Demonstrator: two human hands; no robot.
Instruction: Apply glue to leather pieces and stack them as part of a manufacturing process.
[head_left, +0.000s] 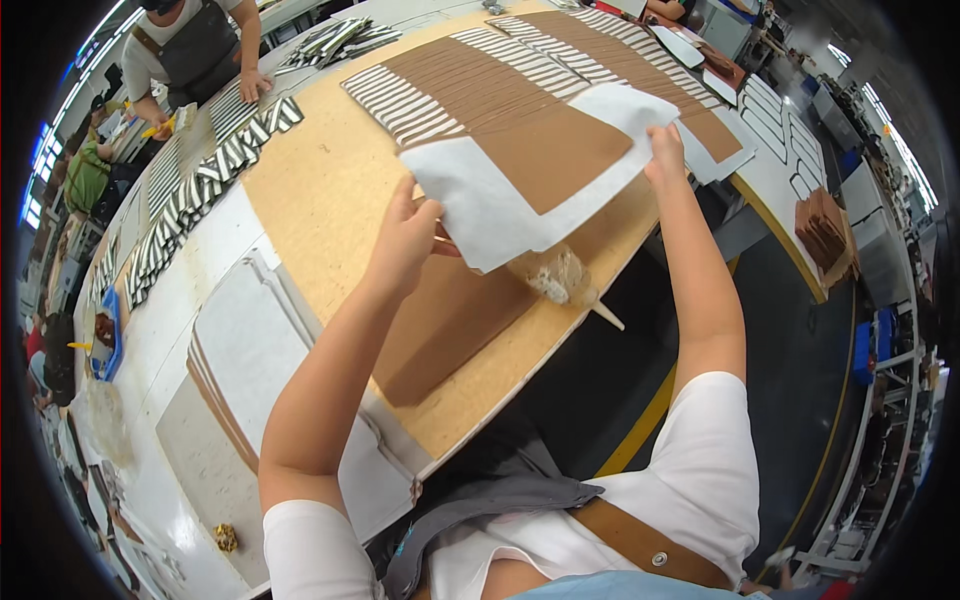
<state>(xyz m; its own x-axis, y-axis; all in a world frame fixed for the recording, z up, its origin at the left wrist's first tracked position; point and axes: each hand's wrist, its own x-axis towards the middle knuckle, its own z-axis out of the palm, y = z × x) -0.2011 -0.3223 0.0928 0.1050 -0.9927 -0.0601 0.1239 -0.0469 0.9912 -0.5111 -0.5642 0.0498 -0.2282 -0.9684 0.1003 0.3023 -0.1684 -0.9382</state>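
My left hand (409, 240) and my right hand (664, 154) grip opposite sides of a white sheet (480, 202) with a brown panel (547, 161) on it. Its near edge is raised above the board (322, 195). Farther off, rows of brown and white striped strips (405, 101) lie against the sheet's far side. Below the sheet, a plastic bottle (559, 276) with a pale nozzle lies near the board's edge. A flat brown piece (450, 330) rests on the board under my left forearm.
Stacked white sheets (247, 337) lie at the left. Another person (195, 52) works across the table with a yellow-handled brush (180, 120), beside black-and-white strips (202, 187). A blue tray (112, 337) stands far left. Brown pieces (821, 229) are stacked on the right-hand table.
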